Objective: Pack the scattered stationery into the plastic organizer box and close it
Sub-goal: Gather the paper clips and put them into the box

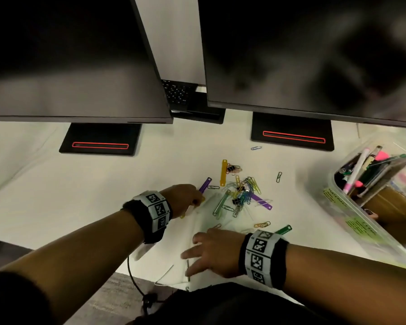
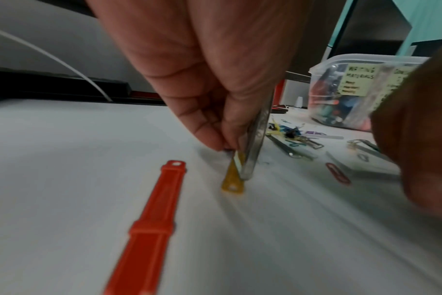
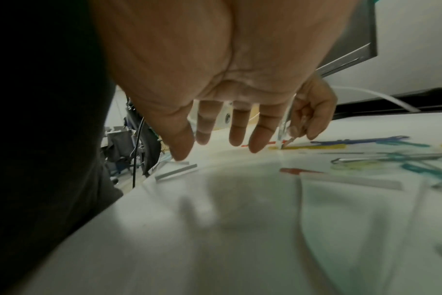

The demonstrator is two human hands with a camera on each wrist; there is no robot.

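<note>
The left hand (image 2: 215,83) has its fingertips pressed together on a yellow plastic strip (image 2: 232,179), with a clear or silvery strip (image 2: 255,139) held alongside it; the yellow one stands tipped up with its end on the desk, probably so it can be lifted off the flat surface with the other. A red strip (image 2: 151,225) lies flat just to the near side of that hand, untouched. The right hand (image 1: 211,253) hovers low near the desk edge with fingers spread and straight, holding nothing, likely steadying or reaching for the clear plastic sheet (image 3: 240,209) beneath it.

Just beyond both hands lies a tangle of coloured paper clips (image 1: 246,191), more strips and small black binder clips. The organizer box (image 1: 352,207) sits well to the right of the right hand, lid off, already holding pens and markers and bearing yellow labels.

The desk (image 1: 103,184) is white. Behind the pile stand two dark monitors (image 1: 75,66) on black bases, with a keyboard glimpsed between them. A thin black cable hangs over the near edge.
</note>
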